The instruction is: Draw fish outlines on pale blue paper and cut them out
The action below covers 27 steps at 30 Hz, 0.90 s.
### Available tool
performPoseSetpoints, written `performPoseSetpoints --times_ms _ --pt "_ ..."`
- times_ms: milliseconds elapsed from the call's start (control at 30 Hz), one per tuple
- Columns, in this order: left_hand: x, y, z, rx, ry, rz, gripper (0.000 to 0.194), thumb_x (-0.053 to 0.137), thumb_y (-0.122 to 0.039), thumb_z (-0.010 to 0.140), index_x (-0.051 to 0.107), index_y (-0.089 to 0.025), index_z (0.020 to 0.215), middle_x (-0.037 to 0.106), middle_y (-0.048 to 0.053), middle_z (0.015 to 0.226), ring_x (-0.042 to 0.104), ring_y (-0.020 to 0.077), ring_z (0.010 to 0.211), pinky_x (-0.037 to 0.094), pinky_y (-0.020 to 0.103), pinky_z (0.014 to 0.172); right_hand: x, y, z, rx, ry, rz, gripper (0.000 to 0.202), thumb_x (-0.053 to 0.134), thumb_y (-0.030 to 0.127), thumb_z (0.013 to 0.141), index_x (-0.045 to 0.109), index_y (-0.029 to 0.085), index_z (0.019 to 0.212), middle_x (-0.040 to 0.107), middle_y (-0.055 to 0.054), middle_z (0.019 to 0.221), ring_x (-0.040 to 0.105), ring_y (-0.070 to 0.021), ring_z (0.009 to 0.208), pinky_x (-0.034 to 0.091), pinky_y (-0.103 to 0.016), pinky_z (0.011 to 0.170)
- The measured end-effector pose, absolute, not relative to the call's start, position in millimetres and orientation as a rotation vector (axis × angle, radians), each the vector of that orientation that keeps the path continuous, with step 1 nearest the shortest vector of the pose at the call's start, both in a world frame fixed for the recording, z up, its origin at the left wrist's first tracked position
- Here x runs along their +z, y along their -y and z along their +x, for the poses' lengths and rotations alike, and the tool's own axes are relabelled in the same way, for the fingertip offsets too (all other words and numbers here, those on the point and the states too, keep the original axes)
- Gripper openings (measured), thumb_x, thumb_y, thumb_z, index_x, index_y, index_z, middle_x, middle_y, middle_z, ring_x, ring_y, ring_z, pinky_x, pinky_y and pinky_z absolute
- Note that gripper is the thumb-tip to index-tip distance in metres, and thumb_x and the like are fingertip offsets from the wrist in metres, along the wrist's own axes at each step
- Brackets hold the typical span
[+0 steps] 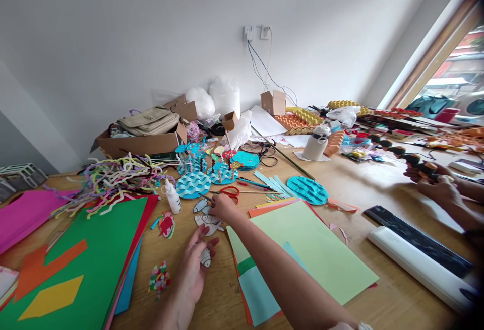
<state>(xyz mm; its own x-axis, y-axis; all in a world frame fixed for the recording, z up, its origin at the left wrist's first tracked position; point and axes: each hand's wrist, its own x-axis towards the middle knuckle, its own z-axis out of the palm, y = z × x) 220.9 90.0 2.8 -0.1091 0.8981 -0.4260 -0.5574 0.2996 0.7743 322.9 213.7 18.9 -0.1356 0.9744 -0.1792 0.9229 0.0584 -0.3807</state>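
My left hand (193,264) is turned palm up with its fingers curved, holding a small striped paper fish (205,258). Just beyond it, my right hand (224,208) has its fingers closed, and a slim dark pen-like stick (204,197) pokes out at the fingertips. Below those fingers lie paper fish cutouts (207,223) with drawn dark lines, partly covered by the hand. Red-handled scissors (230,194) rest behind the right hand. A white glue bottle (173,196) stands to the left, near a red and green paper cutout (167,224).
Green card sheets (113,239) lie left and pale green sheets (321,249) right, under my right forearm. Blue wavy discs (193,185) with small decorated models (219,161) stand behind. Pipe cleaners (117,181) heap at left. Another person's hands (434,184) work at far right.
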Motion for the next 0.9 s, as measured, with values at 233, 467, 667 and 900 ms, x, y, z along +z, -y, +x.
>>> performPoseSetpoints --times_ms 233,467,667,900 --pt "4 -92 223 1.283 -1.104 0.365 0.044 0.042 0.004 0.076 0.054 -0.018 0.112 0.047 0.011 0.133 0.068 0.0165 0.079 0.05 0.019 0.055 24 -211 315 0.714 2.239 -1.98 0.025 0.054 0.028 0.087 0.056 0.015 0.109 0.057 -0.007 0.111 0.058 -0.0193 0.095 0.05 -0.038 0.079" --pt "3 -94 225 1.286 -1.104 0.363 0.041 0.043 0.004 0.078 0.055 -0.019 0.11 0.047 0.01 0.133 0.068 0.0151 0.078 0.05 0.019 0.054 24 -219 315 0.838 2.178 -1.968 0.029 0.053 0.029 0.088 0.053 0.015 0.113 0.056 -0.007 0.112 0.058 -0.0198 0.095 0.05 -0.039 0.079" --pt "4 -100 225 1.278 -1.101 0.369 0.044 0.05 0.005 0.072 0.056 -0.02 0.109 0.043 0.009 0.137 0.068 0.0145 0.077 0.051 0.019 0.055 39 -228 335 1.033 2.15 -1.94 0.029 0.053 0.03 0.088 0.054 0.015 0.113 0.056 -0.007 0.114 0.058 -0.0204 0.095 0.05 -0.039 0.079" --pt "11 -93 219 1.289 -1.093 0.379 0.039 0.047 0.002 0.076 0.057 -0.017 0.108 0.049 0.01 0.13 0.067 0.0157 0.081 0.05 0.018 0.056 45 -222 357 1.169 2.034 -1.907 0.028 0.052 0.03 0.088 0.055 0.014 0.111 0.057 -0.007 0.11 0.059 -0.0187 0.091 0.051 -0.037 0.076"
